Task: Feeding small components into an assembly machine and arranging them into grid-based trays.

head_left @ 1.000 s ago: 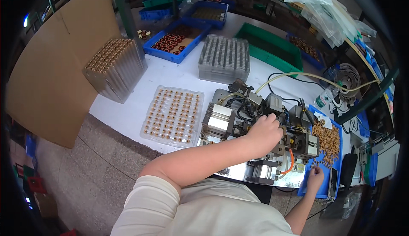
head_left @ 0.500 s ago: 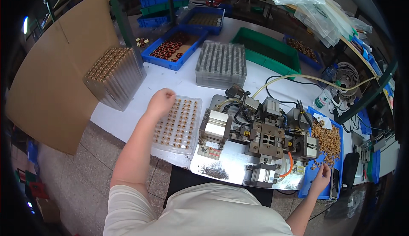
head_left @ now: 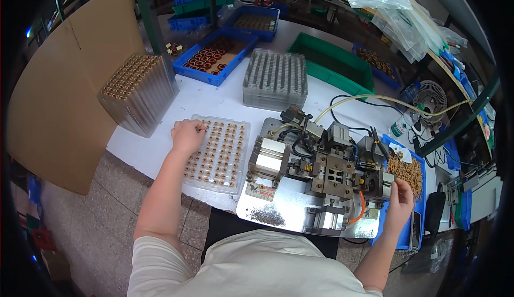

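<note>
My left hand (head_left: 187, 136) is at the upper left corner of a clear plastic tray (head_left: 245, 152) filled with rows of small copper-coloured ring-like parts (head_left: 217, 149). Its thumb and fingertips pinch together over the tray, and whatever sits between them is too small to make out. On the other side, my right hand (head_left: 401, 196) is raised beside the right end of a metal clamping machine (head_left: 334, 176), over a blue bin (head_left: 386, 230). The fingers there are pinched too, with their contents hidden. Loose copper-coloured parts (head_left: 405, 171) are heaped in the bin.
Filled clear trays (head_left: 142, 101) are stacked on the left beside a cardboard sheet (head_left: 69, 93). Another tray stack (head_left: 274, 83) stands behind the machine. Further back are a blue bin of red rings (head_left: 211, 61) and a green bin (head_left: 332, 64). A hose (head_left: 375, 96) arches over the table.
My left hand has moved down and left, onto the tray's upper left corner. My right hand has risen from the loose parts in the bin to the machine's right end.
</note>
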